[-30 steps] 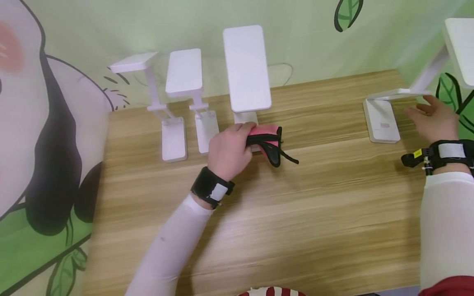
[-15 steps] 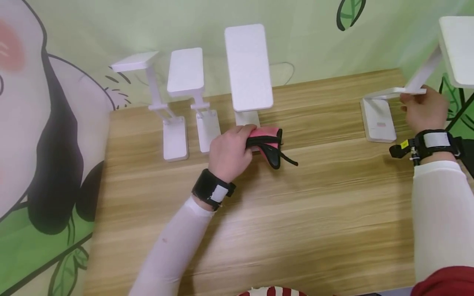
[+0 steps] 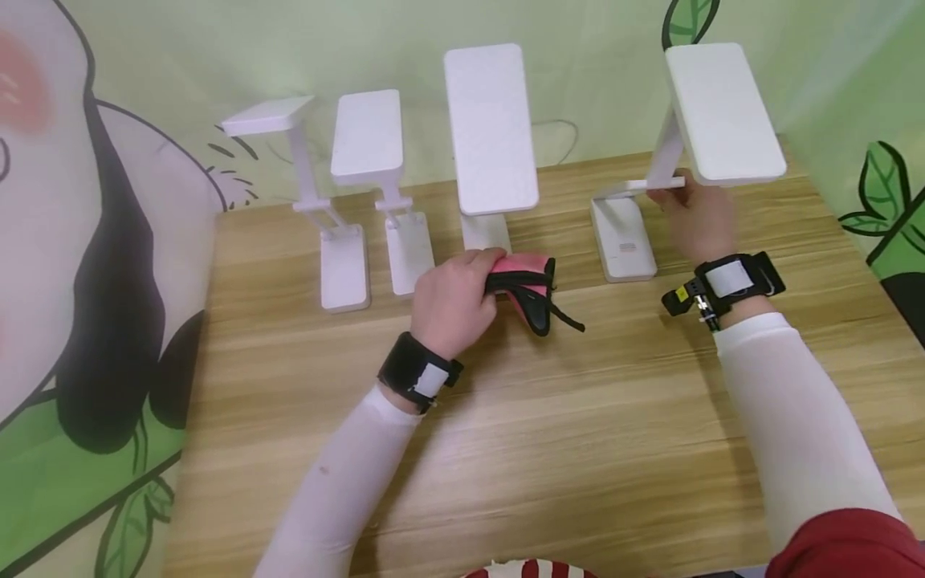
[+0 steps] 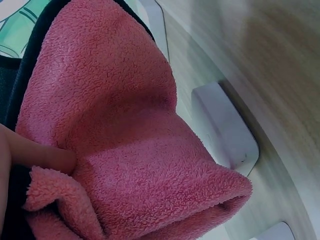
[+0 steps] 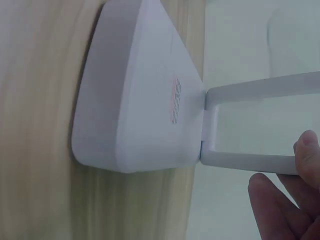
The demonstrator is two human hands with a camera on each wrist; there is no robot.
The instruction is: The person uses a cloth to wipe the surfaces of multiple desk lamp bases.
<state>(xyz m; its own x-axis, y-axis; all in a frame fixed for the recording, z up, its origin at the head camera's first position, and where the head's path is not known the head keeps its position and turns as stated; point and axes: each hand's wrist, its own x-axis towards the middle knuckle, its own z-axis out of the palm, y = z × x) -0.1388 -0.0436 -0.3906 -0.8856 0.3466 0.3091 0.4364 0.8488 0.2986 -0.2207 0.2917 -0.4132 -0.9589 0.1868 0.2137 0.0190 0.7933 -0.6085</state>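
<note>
My left hand (image 3: 454,305) grips a folded pink plush cloth (image 4: 120,110) with black trim and a black strap. It is just in front of a white desk lamp (image 3: 491,128), partly covering that lamp's base. One finger presses into the pink pile in the left wrist view. On the right, my right hand (image 3: 702,221) pinches the hinged frame arm (image 5: 250,161) of another white folding desk lamp (image 3: 726,112). This lamp's flat head is raised above the hand, and its base (image 5: 155,95) sits low at the tabletop, with a small label on top.
Two smaller white desk lamps stand to the left, one with its head turned sideways (image 3: 267,116) and one with its head facing up (image 3: 368,132). All are on a wood-grain table (image 3: 578,449) against a green wall (image 3: 607,88) painted with a panda and leaves.
My right hand has closed on the right lamp's arm and brought the lamp left, nearer the other lamps. The left hand and cloth have stayed almost in place.
</note>
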